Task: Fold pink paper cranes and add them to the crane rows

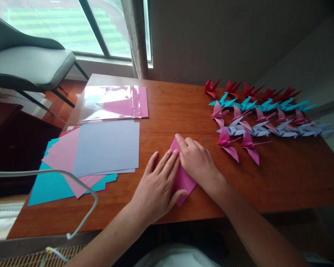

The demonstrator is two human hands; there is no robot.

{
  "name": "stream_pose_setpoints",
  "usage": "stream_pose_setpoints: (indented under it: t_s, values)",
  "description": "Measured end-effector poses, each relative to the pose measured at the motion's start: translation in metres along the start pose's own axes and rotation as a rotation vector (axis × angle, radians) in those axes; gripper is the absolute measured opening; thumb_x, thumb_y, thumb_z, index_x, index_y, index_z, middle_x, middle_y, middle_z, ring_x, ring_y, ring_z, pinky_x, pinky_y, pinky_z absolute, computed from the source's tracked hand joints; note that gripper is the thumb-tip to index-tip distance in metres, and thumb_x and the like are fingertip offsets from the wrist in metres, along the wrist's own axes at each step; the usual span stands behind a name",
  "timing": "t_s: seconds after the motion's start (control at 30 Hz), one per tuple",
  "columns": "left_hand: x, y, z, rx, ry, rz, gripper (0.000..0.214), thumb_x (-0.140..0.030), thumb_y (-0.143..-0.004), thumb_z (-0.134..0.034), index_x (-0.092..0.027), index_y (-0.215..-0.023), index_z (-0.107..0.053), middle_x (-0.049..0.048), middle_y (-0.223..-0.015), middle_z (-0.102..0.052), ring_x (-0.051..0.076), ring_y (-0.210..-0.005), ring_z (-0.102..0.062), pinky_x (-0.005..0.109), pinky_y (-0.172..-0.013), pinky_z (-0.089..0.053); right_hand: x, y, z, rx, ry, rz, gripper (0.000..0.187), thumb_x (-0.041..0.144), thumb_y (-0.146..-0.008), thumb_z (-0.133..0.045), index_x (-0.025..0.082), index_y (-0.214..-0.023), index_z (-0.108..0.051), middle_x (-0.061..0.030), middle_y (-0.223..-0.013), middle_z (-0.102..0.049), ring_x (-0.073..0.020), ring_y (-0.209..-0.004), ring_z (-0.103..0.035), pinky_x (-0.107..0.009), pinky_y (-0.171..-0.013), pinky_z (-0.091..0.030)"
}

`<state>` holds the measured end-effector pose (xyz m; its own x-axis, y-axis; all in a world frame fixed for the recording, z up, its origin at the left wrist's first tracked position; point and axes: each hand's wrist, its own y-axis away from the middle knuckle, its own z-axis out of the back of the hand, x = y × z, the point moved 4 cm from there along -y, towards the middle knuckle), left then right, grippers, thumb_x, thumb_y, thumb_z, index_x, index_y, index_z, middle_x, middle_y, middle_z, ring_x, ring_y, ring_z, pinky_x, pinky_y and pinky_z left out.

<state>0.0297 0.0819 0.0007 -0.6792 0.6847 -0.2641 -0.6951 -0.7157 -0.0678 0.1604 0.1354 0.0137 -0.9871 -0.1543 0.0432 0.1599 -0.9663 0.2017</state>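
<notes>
A folded piece of pink origami paper [186, 182] lies on the table in front of me, one corner pointing away. My left hand [159, 185] rests flat across its left side, with fingers stretched out and the thumb spread over the lower part. At the far corner, my right hand [196, 159] presses the paper with its index finger while the other fingers are curled. My right thumb is mostly hidden. The fingertips of both hands come close together near the paper's upper middle. Both hands cover much of the folds.
Rows of folded paper cranes in red [210, 88], turquoise [224, 100], light pink [218, 114], lavender [235, 128] and deep pink [227, 144] stand at right. Loose coloured sheets [107, 146] and a clear packet [114, 104] lie left. A white curved rod [93, 198] crosses the table's left front.
</notes>
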Motion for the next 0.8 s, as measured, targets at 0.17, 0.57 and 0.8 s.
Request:
stream_pose_setpoints:
  t_s: [0.17, 0.57, 0.8]
  values:
    - [-0.0001, 0.0004, -0.0002, -0.004, 0.0, 0.001, 0.077, -0.057, -0.099, -0.042, -0.007, -0.157, -0.032, 0.0147, -0.165, -0.029, 0.032, -0.154, -0.022, 0.05, -0.127, -0.007, 0.0005, -0.0019, 0.0006, 0.012, -0.001, -0.011, 0.056, 0.02, -0.101, -0.043, 0.016, -0.156, -0.034, -0.0137, -0.12, -0.065, -0.0237, -0.105, -0.065, -0.029, -0.075, -0.055]
    - [-0.0006, -0.0004, 0.0008, -0.007, -0.001, 0.005, 0.077, -0.058, -0.099, -0.042, -0.006, -0.156, -0.033, 0.0153, -0.164, -0.031, 0.033, -0.153, -0.024, 0.051, -0.126, -0.009, 0.0013, -0.0028, 0.0019, 0.005, -0.009, -0.032, 0.055, 0.02, -0.1, -0.042, 0.017, -0.155, -0.036, -0.0134, -0.118, -0.066, -0.0245, -0.103, -0.067, -0.03, -0.075, -0.055]
    - [0.0004, 0.0003, -0.001, -0.014, 0.003, 0.008, 0.08, -0.061, -0.098, -0.041, -0.007, -0.157, -0.032, 0.0145, -0.165, -0.029, 0.032, -0.154, -0.023, 0.05, -0.127, -0.008, -0.0003, -0.008, 0.003, 0.012, -0.031, -0.036, 0.06, 0.018, -0.098, -0.043, 0.015, -0.157, -0.031, -0.0136, -0.116, -0.067, -0.0254, -0.1, -0.068, -0.032, -0.078, -0.055]
